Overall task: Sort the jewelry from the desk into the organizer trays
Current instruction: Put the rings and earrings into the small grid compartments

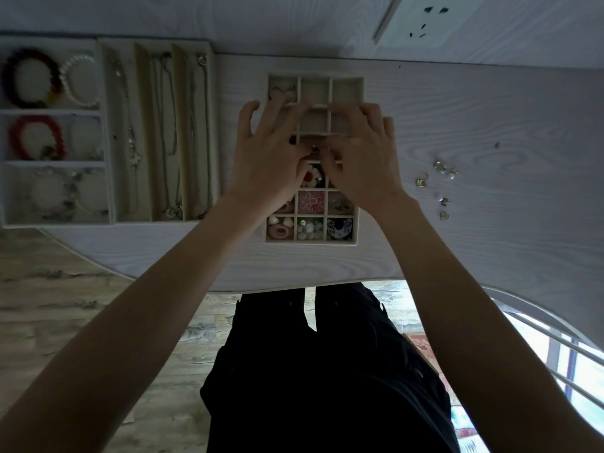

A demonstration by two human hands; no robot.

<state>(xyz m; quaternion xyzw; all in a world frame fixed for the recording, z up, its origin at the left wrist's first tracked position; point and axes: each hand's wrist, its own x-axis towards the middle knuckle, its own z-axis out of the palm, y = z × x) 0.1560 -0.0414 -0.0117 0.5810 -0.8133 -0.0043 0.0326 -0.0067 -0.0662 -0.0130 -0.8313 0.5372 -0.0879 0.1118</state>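
A beige grid tray [347,82] with small square compartments lies in the middle of the white desk [474,125]. Its near cells hold colourful earrings, among them a pink flower piece [311,202]. Both hands hover over the tray's middle rows. My left hand [268,155] and my right hand [362,158] meet at their fingertips, pinching a small reddish jewelry piece [314,151] between them; its shape is too hidden to tell. The other fingers are spread. Several small gold earrings [439,183] lie loose on the desk to the right.
At the left stand a bracelet tray [52,112] with dark, red and pearl bracelets and a long-slot necklace tray [157,132] with chains. A wall socket [428,21] is behind the desk. My dark-trousered legs and the wooden floor show below the desk edge.
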